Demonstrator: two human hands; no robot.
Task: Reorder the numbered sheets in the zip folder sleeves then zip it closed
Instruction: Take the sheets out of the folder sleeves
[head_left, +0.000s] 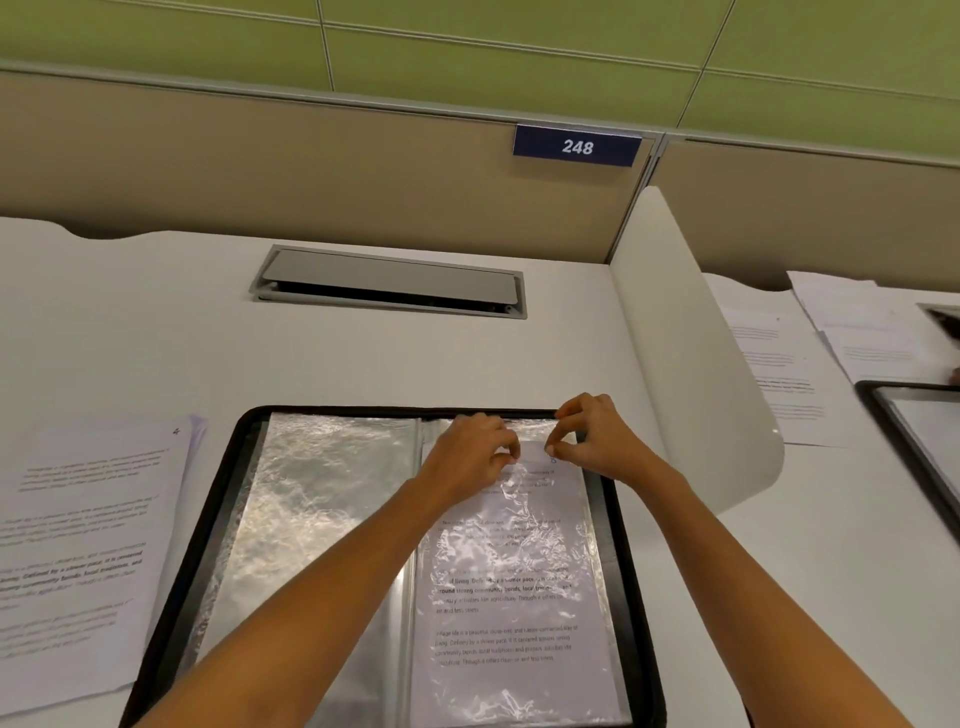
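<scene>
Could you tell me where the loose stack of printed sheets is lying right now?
In the head view, the stack of sheets lies on the white desk, left of the open zip folder.

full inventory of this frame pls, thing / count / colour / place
zip folder: 1, black edge, open flat on the desk, centre.
clear sleeves: several, shiny; left page empty.
printed sheet: 1, white, inside the right sleeve, its top edge at the sleeve mouth.
loose sheets: a small stack, white, on the desk left of the folder; the top one bears a handwritten mark, too blurred to read surely.
cable hatch: 1, grey, set in the desk behind the folder.
number plate: 1, blue, reads 248, on the beige partition.
divider: 1, white, right of the folder.
neighbouring papers: several, white, beyond the divider, beside another dark folder edge.
left hand: pinching the sheet's top edge.
right hand: pinching the same edge.
</scene>
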